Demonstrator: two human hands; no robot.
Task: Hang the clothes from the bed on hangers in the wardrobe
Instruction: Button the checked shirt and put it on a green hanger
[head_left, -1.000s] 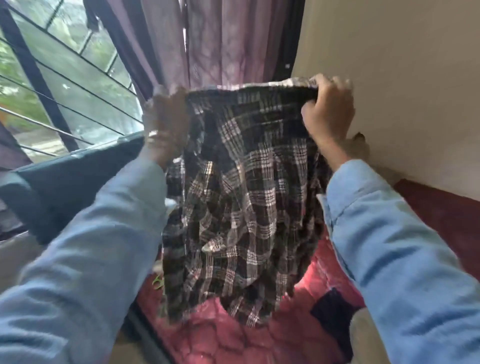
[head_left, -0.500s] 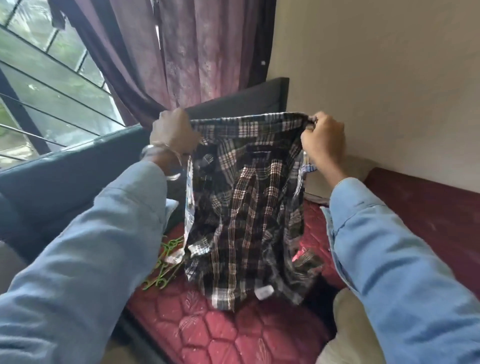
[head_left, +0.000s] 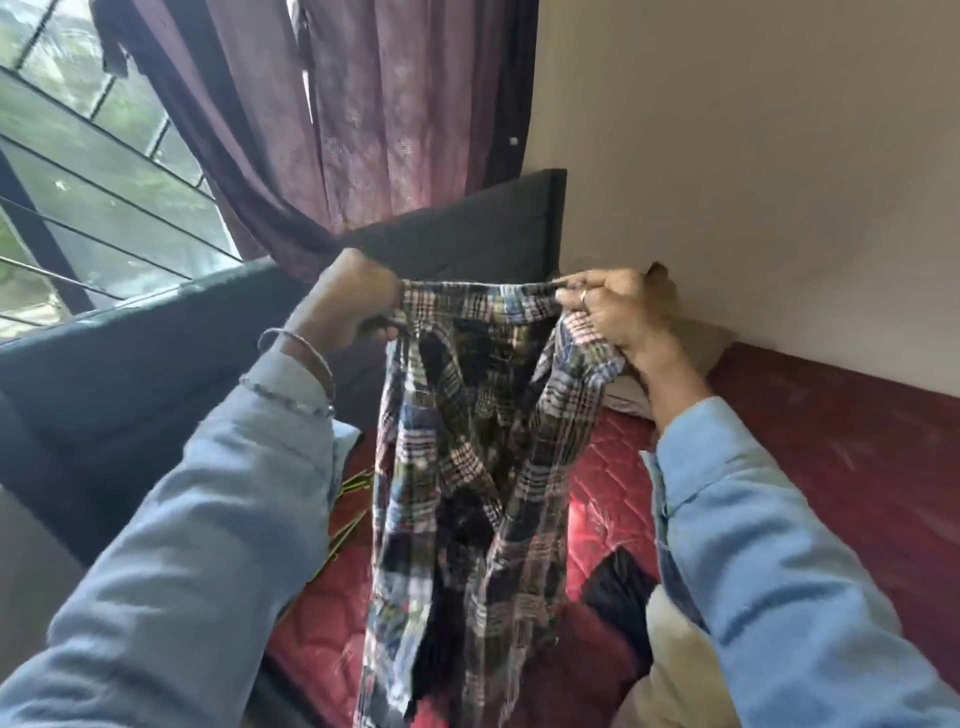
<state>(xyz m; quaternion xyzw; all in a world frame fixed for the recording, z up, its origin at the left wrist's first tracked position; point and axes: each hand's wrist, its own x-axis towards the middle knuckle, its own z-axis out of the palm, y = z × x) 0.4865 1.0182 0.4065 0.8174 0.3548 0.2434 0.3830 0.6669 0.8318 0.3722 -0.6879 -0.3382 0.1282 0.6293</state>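
Shirt (head_left: 467, 467) motion-blurred, its hem cut off at bottom edge. Green hangers (head_left: 348, 519) mostly hidden behind left sleeve (head_left: 208, 519). Dark garment (head_left: 618, 587) partly covered.

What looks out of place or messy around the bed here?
Mostly small things: green hangers lie loose on the red mattress beside the plaid shirt, and dark clothing sits crumpled there. The shirt hangs bunched between the left hand and right hand. Nothing looks damaged.
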